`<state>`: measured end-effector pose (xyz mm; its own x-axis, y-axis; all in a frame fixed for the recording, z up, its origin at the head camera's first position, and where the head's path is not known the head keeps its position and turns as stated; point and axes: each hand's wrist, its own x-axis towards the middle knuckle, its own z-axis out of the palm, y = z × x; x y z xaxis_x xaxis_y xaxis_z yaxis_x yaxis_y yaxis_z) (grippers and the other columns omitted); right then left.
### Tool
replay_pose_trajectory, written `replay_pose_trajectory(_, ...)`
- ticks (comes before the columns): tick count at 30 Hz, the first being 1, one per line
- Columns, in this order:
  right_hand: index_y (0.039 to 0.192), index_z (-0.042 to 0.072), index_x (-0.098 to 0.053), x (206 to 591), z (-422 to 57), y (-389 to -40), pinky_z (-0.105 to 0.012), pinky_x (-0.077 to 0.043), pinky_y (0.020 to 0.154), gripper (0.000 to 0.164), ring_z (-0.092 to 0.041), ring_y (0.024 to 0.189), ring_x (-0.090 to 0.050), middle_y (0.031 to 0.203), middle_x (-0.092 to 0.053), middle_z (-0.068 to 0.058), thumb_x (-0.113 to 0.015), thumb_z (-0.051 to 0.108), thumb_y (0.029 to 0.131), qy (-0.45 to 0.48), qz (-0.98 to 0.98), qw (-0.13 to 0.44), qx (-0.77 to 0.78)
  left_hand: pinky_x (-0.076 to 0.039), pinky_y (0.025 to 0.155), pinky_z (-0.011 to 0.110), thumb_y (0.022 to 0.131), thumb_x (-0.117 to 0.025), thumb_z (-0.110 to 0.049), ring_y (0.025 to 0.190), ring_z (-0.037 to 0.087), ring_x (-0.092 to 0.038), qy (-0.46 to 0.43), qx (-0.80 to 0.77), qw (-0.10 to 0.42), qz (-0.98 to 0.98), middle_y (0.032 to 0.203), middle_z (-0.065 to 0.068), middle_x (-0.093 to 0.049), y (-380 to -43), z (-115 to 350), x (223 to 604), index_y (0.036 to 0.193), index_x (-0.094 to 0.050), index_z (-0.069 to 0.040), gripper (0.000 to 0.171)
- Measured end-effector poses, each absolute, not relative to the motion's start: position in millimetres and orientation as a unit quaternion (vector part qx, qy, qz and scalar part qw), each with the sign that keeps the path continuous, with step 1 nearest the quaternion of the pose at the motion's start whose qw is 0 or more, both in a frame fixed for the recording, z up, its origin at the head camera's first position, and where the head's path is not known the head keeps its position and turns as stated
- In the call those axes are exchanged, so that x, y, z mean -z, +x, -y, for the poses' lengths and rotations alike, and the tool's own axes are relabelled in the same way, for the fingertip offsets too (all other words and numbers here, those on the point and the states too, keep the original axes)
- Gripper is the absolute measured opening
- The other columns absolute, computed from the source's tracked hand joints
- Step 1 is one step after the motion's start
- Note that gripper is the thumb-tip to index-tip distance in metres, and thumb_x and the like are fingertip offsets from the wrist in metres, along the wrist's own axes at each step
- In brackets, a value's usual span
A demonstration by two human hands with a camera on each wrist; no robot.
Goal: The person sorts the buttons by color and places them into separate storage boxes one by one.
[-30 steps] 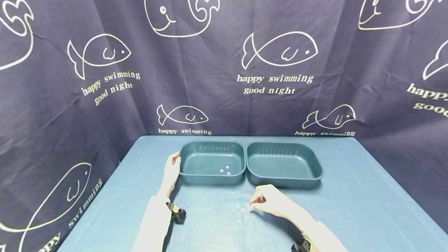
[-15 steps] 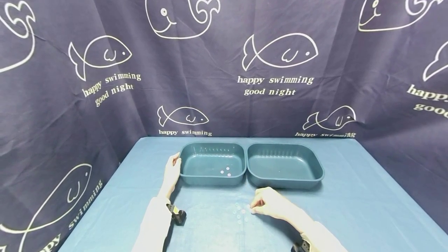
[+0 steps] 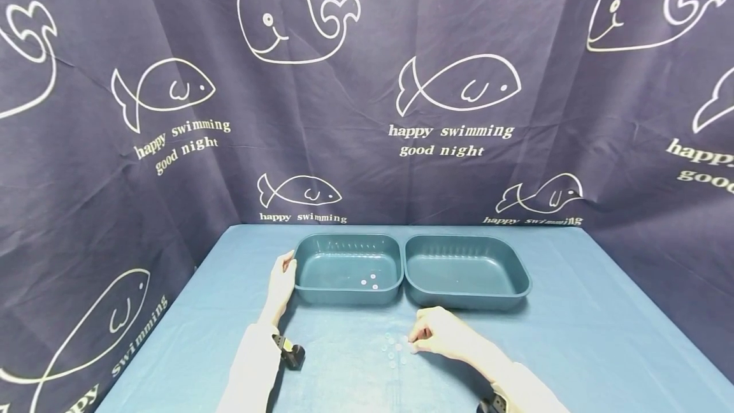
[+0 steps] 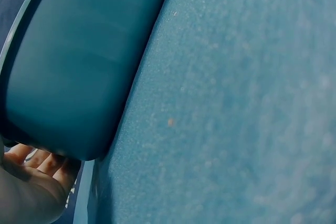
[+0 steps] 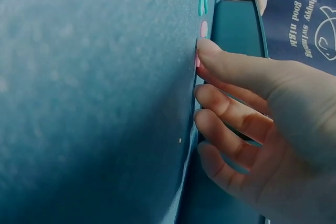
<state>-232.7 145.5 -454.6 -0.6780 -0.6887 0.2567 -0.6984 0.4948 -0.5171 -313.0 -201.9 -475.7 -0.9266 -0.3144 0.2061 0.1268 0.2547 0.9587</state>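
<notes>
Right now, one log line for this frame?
left hand: rests on left tub | right hand: fingertips on table at clear discs | right tub: untouched

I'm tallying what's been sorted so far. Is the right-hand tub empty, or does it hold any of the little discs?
Empty, as far as the head view shows: the right tub has a bare floor, while the left tub holds three pale discs.

The right hand is settling lower onto the table, its fingertips closing toward the small clear discs.
</notes>
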Motion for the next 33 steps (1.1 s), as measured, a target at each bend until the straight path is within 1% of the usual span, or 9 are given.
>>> replay_pose_trajectory(4, 0.074, 0.011, -0.075, 454.4, -144.3, -232.2, -0.008, -0.041, 0.054, 0.007, 0.003, 0.06, -0.049, 0.066, -0.056, 0.006, -0.078, 0.013, 0.069, 0.4, 0.864, 0.011, -0.306, -0.03, 0.112, 0.047, 0.097, -0.041, -0.004, 0.131, 0.04, -0.039, 0.058, 0.608, 0.182, 0.77, 0.137, 0.029, -0.043, -313.4, 202.0, 475.7, 0.131, -0.042, 0.008, 0.036)
replay_pose_trajectory(11, 0.07, 0.011, -0.074, 453.8, -142.9, -231.3, -0.006, -0.038, 0.054, 0.007, 0.004, 0.059, -0.048, 0.064, -0.056, 0.009, -0.079, 0.014, 0.068, 0.43, 0.858, 0.05, -0.276, -0.031, 0.112, 0.048, 0.097, -0.04, -0.003, 0.13, 0.041, -0.039, 0.056, 0.61, 0.183, 0.769, 0.136, 0.03, -0.044, -312.5, 201.6, 474.8, 0.131, -0.042, 0.009, 0.036)
replay_pose_trajectory(16, 0.072, 0.011, -0.074, 452.4, -142.3, -231.8, -0.007, -0.039, 0.054, 0.005, 0.002, 0.06, -0.049, 0.065, -0.055, 0.009, -0.078, 0.013, 0.069, 0.422, 0.864, 0.033, -0.273, -0.03, 0.112, 0.049, 0.097, -0.04, -0.004, 0.13, 0.041, -0.039, 0.057, 0.609, 0.181, 0.77, 0.136, 0.03, -0.043, -313.2, 202.1, 474.5, 0.131, -0.042, 0.009, 0.037)
replay_pose_trajectory(19, 0.072, 0.012, -0.074, 454.0, -143.2, -232.5, -0.008, -0.041, 0.055, 0.004, 0.003, 0.061, -0.049, 0.067, -0.055, 0.009, -0.077, 0.013, 0.07, 0.408, 0.868, 0.015, -0.281, -0.03, 0.112, 0.048, 0.097, -0.04, -0.004, 0.131, 0.041, -0.038, 0.058, 0.608, 0.18, 0.771, 0.137, 0.03, -0.043, -313.0, 202.0, 474.6, 0.132, -0.042, 0.009, 0.037)
replay_pose_trajectory(24, 0.072, 0.012, -0.073, 456.8, -145.7, -233.8, -0.01, -0.043, 0.054, 0.004, 0.004, 0.061, -0.049, 0.068, -0.056, 0.007, -0.077, 0.014, 0.071, 0.4, 0.862, 0.005, -0.31, -0.03, 0.112, 0.048, 0.097, -0.04, -0.003, 0.13, 0.041, -0.039, 0.055, 0.608, 0.183, 0.771, 0.136, 0.03, -0.043, -313.1, 201.7, 474.7, 0.131, -0.042, 0.009, 0.037)
replay_pose_trajectory(33, 0.077, 0.013, -0.075, 450.8, -146.6, -232.3, -0.01, -0.042, 0.054, 0.004, 0.001, 0.063, -0.05, 0.069, -0.055, 0.009, -0.075, 0.016, 0.075, 0.397, 0.859, 0.028, -0.324, -0.03, 0.112, 0.048, 0.097, -0.04, -0.004, 0.13, 0.041, -0.039, 0.059, 0.607, 0.181, 0.772, 0.137, 0.03, -0.043, -313.0, 202.2, 474.8, 0.131, -0.042, 0.009, 0.037)
